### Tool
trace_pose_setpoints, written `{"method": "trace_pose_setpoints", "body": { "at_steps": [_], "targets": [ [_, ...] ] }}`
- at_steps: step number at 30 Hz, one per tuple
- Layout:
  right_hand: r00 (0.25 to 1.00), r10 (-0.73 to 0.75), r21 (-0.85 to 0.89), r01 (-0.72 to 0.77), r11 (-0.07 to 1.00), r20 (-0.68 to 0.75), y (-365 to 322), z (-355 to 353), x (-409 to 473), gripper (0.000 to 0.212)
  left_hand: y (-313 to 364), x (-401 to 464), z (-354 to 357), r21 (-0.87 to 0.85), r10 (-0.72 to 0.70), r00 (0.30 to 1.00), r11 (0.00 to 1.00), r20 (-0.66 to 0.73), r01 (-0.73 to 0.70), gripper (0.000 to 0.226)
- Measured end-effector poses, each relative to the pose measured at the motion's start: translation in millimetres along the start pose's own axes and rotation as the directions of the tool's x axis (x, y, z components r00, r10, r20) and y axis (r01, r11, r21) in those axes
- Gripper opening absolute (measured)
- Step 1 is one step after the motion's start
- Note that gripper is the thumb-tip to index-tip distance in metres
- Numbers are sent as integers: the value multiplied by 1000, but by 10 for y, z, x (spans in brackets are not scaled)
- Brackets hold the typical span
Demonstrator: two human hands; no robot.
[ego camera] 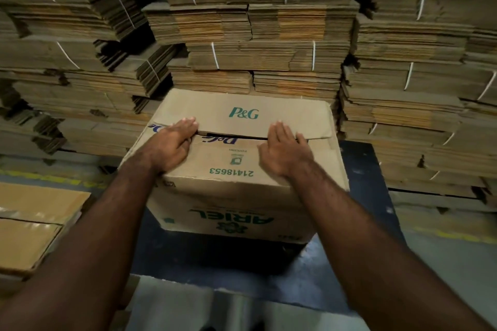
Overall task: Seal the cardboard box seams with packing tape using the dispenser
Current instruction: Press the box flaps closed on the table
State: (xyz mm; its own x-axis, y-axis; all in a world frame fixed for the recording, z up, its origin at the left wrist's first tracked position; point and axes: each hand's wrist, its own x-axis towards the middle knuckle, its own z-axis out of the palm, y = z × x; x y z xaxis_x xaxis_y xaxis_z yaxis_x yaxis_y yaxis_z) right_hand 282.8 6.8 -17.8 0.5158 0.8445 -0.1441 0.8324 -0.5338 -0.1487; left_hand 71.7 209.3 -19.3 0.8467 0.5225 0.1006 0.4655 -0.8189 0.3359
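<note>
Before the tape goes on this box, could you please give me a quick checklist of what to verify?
1. Left hand flat on the near flap: ok.
2. Right hand flat on the same flap, fingers reaching the seam: ok.
3. Centre seam closed: not ok, a dark gap shows between the flaps.
4. Far flap lying level: not ok, its edge sits slightly raised.
5. Tape dispenser within reach: cannot tell, none in view.
6. Box resting steady on the dark platform: ok.

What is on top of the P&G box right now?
Both hands rest flat on the cardboard box: left hand and right hand, pressing the top flaps by the untaped seam. No dispenser visible. The inside is hidden.
</note>
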Motion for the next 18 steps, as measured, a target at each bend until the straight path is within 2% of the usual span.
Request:
{"method": "trace_pose_setpoints", "body": {
  "at_steps": [6, 9, 11, 13, 18],
  "targets": [
    [976, 194, -63, -201, 978, -99, 573, -120, -245, 73, 40, -22, -16, 46, -14, 1000, 999, -4, 14, 53],
    [958, 250, 0, -253, 968, -143, 596, -128, -333, 76, 91, -66, -30, 212, -179, 983, 960, -39, 184, 60],
    [949, 265, 48, -261, 964, -173, 598, -113, -378, 79, 125, -71, -49, 275, -319, 946, 907, -49, 320, 65],
    [937, 295, 114, -278, 954, -186, 604, -79, -408, 83, 124, -50, -68, 280, -411, 910, 868, -54, 409, 69],
    [905, 401, 291, -348, 891, -144, 640, -89, -364, 99, 68, 82, -53, 206, -519, 851, 827, -75, 523, 75]
  ]
}}
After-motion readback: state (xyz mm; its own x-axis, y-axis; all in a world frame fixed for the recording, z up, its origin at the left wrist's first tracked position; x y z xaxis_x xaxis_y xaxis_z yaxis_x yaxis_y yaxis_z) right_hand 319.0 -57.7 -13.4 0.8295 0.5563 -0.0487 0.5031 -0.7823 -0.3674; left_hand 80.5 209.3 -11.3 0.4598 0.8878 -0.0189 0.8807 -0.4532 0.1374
